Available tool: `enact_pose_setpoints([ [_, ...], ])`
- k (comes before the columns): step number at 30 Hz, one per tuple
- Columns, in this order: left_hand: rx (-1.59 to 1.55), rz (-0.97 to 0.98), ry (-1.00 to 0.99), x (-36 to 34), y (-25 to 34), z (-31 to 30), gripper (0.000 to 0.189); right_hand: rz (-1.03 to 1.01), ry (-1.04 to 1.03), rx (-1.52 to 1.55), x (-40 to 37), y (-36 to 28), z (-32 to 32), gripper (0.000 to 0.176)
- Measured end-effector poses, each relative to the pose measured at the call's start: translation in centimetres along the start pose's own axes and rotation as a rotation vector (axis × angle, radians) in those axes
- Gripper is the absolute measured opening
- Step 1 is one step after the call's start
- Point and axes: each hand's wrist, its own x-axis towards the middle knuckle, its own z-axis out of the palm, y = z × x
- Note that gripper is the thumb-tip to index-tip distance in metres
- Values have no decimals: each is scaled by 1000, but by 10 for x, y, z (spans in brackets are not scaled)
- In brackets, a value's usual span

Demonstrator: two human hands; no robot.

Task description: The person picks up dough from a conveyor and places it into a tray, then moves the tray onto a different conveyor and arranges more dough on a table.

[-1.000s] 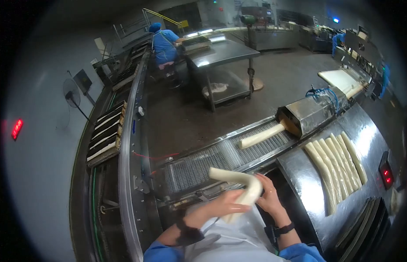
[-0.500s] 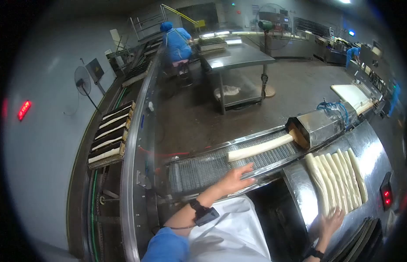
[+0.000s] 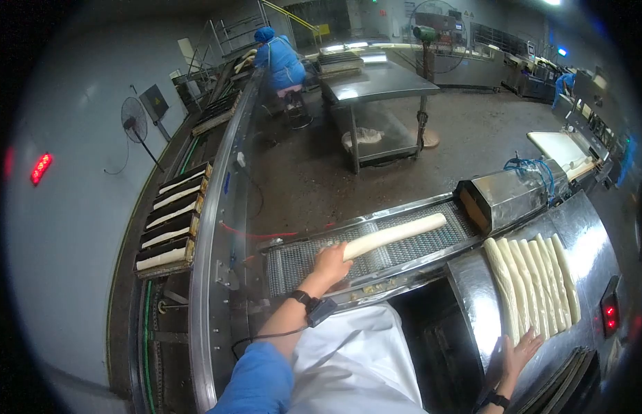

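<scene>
A long pale dough roll (image 3: 397, 234) lies slantwise on the mesh conveyor belt (image 3: 293, 265). My left hand (image 3: 331, 264) is closed around its near left end, with some fingers hidden behind the dough. To the right, several dough rolls (image 3: 531, 283) rest side by side on a curved metal plate (image 3: 473, 293). Spread fingers of my right hand (image 3: 519, 355) touch or nearly touch the lower ends of this row; exact contact is hard to make out.
A metal housing (image 3: 507, 200) covers the belt's right end. At left, dough-filled pans (image 3: 171, 214) sit on a chain conveyor behind a metal rail (image 3: 221, 207). A worker in blue (image 3: 281, 63) stands beyond, near a steel table (image 3: 383, 83). A red-lit display (image 3: 610, 310) is at right.
The dough roll has come out of the housing and travelled left along the belt. My left hand has moved left and closed on its end. My right hand stays by the row.
</scene>
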Motion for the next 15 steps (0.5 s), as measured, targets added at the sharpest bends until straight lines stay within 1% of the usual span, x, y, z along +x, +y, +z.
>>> enact_pose_setpoints([
  [1,-48,-7,-31,0,3,1,54,-35,-25,-163,7,-3,-1,93],
  [2,-49,-7,-32,0,8,3,54,-35,-25,-163,15,-7,-3,93],
  [4,-37,16,-41,-6,15,7,51,-46,-198,-326,29,-27,-18,105],
  [5,-19,68,-5,-10,15,11,51,-44,-197,-327,34,-36,-23,105],
  [6,-20,71,-4,-12,15,13,51,-48,-222,-296,39,-45,-26,105],
  [8,-72,85,-63,-18,14,12,53,-51,-245,-266,47,-52,-29,106],
  [10,-116,97,-48,-27,7,5,53,-119,-268,-225,57,-50,-30,103],
  [11,-158,108,-29,-35,1,-1,53,-115,-266,-228,57,-45,-30,103],
  [12,-162,113,-25,-45,-4,-7,53,-131,-222,-212,55,-37,-25,105],
  [14,-64,7,-27,-62,-11,-21,52,-144,-184,-201,52,-31,-26,107],
  [15,-50,34,22,-68,-23,-21,52,-138,-219,-238,48,-32,-30,106],
])
